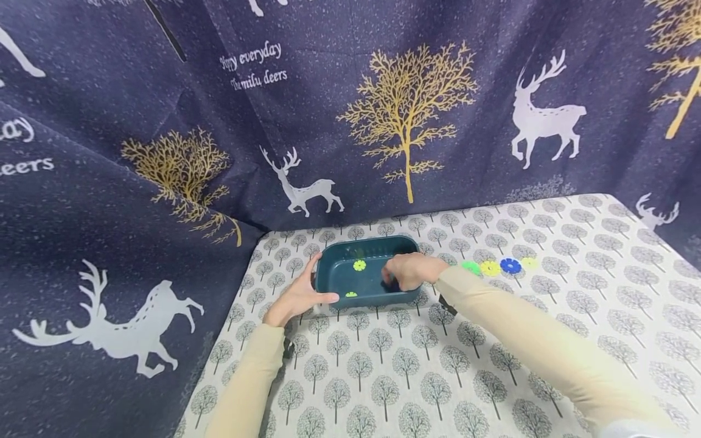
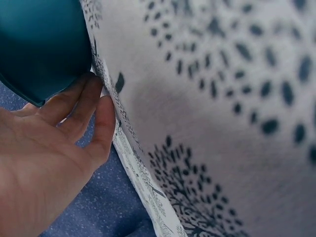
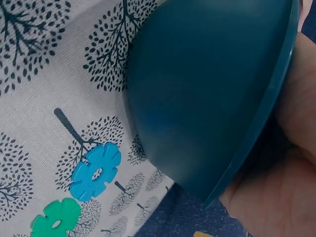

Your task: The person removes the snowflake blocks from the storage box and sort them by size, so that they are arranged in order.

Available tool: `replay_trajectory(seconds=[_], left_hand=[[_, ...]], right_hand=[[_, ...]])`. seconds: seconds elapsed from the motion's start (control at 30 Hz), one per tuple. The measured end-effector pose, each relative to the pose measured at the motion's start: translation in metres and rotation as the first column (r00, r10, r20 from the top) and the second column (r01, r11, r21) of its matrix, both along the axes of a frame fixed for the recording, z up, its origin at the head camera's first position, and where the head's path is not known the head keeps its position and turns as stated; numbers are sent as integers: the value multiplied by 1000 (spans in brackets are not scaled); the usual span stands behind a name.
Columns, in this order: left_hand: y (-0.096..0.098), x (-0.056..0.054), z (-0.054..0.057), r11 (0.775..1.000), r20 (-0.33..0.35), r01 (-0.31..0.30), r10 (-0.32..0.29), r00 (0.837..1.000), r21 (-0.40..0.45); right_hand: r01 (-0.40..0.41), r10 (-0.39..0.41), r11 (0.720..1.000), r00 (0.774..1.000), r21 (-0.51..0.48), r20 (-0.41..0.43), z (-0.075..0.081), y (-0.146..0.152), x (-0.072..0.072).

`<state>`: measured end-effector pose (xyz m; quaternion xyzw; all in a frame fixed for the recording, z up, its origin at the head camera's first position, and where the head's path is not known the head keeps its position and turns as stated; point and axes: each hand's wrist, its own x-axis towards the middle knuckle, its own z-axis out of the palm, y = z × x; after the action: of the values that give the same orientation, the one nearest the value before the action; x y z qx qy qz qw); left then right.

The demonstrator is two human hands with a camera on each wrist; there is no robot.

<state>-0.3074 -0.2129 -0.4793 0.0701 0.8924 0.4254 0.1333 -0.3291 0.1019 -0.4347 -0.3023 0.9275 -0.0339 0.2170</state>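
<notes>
Head view: the left grip [image 1: 298, 296] holds the left end of the teal basin [image 1: 378, 299] on the bench [image 1: 380, 371]; the right grip [image 1: 409, 271] reaches into its right end, whether holding anything I cannot tell. Two yellow-green discs [image 1: 359, 265] lie inside. A wrist catching the rim could tip the basin; a sideways swing of the right sleeve [image 1: 509, 313] might scatter the nearby green disc [image 1: 470, 267].

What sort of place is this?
Probably a staged tabletop recording corner: a deer-print cloth hangs behind, a tree-print tablecloth covers the surface, and notched discs lie beside a teal bin.
</notes>
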Motion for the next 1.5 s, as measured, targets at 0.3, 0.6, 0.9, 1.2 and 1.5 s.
replay_trajectory(seconds=[0.3, 0.6, 0.9, 1.2, 1.5], left_hand=[[-1, 0, 2, 1000, 11, 0, 0, 1000, 2], [-3, 0, 1, 1000, 7, 0, 0, 1000, 13], [0, -1, 2, 1000, 1, 9, -9, 1000, -4], [0, -1, 2, 1000, 18, 6, -6, 1000, -2], [-1, 1, 1, 1000, 25, -8, 8, 1000, 8]], right_hand=[[-51, 51, 998, 999, -31, 16, 4, 3, -2], [-38, 44, 996, 995, -78, 88, 6, 4, -3], [-17, 22, 993, 999, -117, 43, 5, 8, 1], [11, -8, 953, 1000, -303, 10, -1, 14, 5], [69, -91, 816, 996, -574, -9, -8, 29, 13]])
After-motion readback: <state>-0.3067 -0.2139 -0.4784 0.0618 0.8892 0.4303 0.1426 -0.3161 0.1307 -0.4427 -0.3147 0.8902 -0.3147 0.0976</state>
